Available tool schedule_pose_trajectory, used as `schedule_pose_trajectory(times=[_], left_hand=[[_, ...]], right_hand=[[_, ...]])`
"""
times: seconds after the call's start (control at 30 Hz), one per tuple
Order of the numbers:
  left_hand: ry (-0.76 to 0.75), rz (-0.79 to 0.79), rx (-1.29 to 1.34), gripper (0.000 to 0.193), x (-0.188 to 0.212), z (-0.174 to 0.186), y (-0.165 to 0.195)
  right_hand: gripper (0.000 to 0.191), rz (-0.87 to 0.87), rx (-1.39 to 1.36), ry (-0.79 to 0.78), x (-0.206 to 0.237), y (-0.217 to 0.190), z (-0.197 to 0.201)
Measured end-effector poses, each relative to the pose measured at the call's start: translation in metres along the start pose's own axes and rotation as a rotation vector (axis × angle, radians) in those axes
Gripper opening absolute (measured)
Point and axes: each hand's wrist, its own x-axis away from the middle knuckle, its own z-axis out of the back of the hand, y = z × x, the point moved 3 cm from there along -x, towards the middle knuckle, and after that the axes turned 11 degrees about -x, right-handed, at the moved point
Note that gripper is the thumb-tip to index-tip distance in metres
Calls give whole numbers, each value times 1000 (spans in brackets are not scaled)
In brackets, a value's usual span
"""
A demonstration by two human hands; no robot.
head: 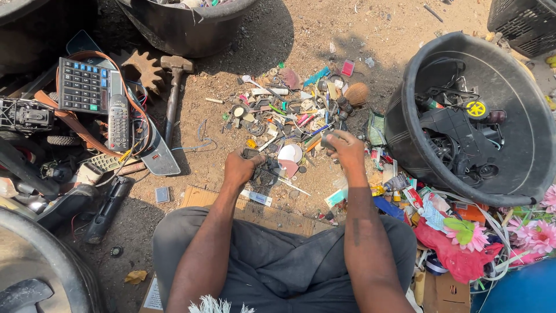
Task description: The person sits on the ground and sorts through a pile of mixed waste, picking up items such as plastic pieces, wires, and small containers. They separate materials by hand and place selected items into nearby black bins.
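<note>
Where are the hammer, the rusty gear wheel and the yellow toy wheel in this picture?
hammer (172, 98): head view, on the middle of its handle, lying on the ground.
rusty gear wheel (146, 71): head view, on its toothed body, left of the hammer head.
yellow toy wheel (476, 109): head view, on its hub, inside the black tub.

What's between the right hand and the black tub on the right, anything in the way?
Nothing tall. The right hand, closed on a small dark object, hovers over the scrap pile. Toward the black tub there is only low ground litter, including a small green packet. The tub's raised rim is the only step.
</note>
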Motion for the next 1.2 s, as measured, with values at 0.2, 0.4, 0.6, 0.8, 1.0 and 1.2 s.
schedule_pose_trajectory(times=[0.2,0.4,0.6,0.8,1.0,1.2], left_hand=[[22,-29,52,22,-2,-8,9],[132,-55,100,22,12,11,11],[194,-120,361,20,3,46,12],[330,-51,-35,32,-13,34,7],[497,54,-86,41,-23,69,-20],[1,150,356,53,-24,-4,-23]], right_hand=[[41,12,-64,38,8,11,5],[42,93,941,-224,29,71,-66],[42,271,-677,204,11,0,3],[31,774,795,-457,77,43,-132],[41,148,192,-360,55,70,-147],[51,-504,-924,-403,69,92,-156]])
